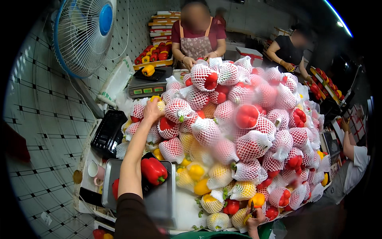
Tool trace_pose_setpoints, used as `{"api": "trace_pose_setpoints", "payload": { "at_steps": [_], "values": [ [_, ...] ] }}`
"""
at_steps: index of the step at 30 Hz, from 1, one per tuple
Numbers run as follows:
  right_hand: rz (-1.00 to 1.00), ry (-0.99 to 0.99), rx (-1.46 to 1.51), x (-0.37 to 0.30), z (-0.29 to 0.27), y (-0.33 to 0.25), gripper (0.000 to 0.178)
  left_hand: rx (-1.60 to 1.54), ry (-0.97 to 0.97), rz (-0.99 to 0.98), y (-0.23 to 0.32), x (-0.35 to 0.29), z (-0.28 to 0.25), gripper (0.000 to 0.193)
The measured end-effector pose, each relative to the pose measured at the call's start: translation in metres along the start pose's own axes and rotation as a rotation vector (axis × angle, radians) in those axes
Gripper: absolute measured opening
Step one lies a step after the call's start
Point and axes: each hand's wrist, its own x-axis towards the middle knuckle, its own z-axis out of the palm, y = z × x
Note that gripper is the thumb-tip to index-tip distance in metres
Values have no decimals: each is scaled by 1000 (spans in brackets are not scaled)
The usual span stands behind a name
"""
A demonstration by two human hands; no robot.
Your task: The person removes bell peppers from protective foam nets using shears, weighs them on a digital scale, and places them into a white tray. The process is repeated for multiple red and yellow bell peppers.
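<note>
My left arm stretches across a steel scale pan (169, 199) to the heap's left side. There, my left hand (152, 110) is closed on a yellow bell pepper (160, 105) in a white foam net. At the heap's near edge, my right hand (256, 218) grips a small pair of snips (252, 208) with dark blades and what looks like a yellow handle. Just above the blades sits an orange-yellow bell pepper (258, 199). A big red bell pepper (154, 171) lies in a black tray on the pan, and another red one (115, 188) is partly hidden by my forearm.
Netted red and yellow peppers (250, 147) form a large heap. Stacked black trays (108, 133) and a pink-white mug (96, 171) stand left. Beyond are a second scale (147, 91), a fan (85, 36) and a person in an apron (197, 40). Other people work at right.
</note>
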Motion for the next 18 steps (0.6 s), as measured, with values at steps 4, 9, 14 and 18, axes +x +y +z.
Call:
{"api": "trace_pose_setpoints", "payload": {
  "at_steps": [4,9,14,18],
  "values": [
    [1,-17,16,-1,-1,-2,17,-55,95,-36,-25,-6,-6,51],
    [35,-32,22,-6,-2,6,17,-121,-221,225,-37,-23,-33,43],
    [26,-42,38,-2,-4,-2,17,38,-266,-10,-36,-26,-59,52],
    [15,-26,-10,-1,-4,-5,17,296,-91,127,-7,-14,-53,40]
  ]
}}
